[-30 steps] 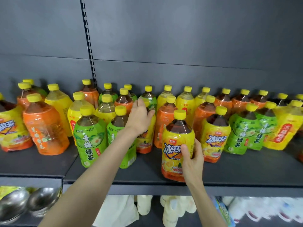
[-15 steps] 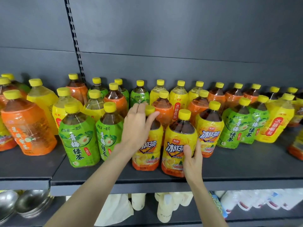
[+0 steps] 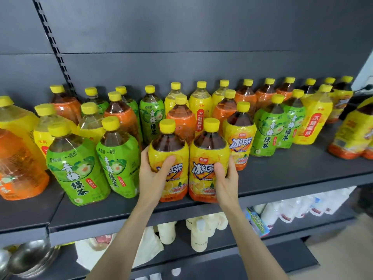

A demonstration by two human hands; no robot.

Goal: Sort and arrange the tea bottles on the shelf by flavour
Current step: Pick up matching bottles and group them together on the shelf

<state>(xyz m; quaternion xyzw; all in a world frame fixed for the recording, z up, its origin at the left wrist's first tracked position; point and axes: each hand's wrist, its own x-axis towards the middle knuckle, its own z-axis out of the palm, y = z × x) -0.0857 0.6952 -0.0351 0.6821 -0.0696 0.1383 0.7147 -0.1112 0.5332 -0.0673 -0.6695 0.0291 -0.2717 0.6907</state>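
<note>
Spanning the whole view, a dark grey shelf (image 3: 282, 178) carries the tea bottles in front of a matching back panel (image 3: 201, 37). Its front edge runs just below the wrists, and a seam between two boards shows at 8 o'clock. Bare shelf lies open at 3 to 4 o'clock of the hands, from the right-hand bottles out to the lip. At 9 o'clock the bottles stand almost at the edge.

A crowd of yellow-capped bottles fills the back from 9 to 3 o'clock with orange, green and yellow wrappers mixed. Two green bottles (image 3: 76, 168) at 9 o'clock read 青梅绿茶. A yellow pear bottle (image 3: 314, 120) at 2 o'clock reads 冰糖雪梨.

At centre, near the front edge, two iced-tea bottles stand upright and touching, both labelled 冰红茶. The left hand (image 3: 153, 174) grips the left bottle (image 3: 169, 150), thumb across the label. The right hand (image 3: 226, 176) grips the right bottle (image 3: 209, 154) the same way. A third 冰红茶 bottle (image 3: 240, 138) stands just behind at 1 o'clock. The brand mark above the lettering is too small to read.
</note>
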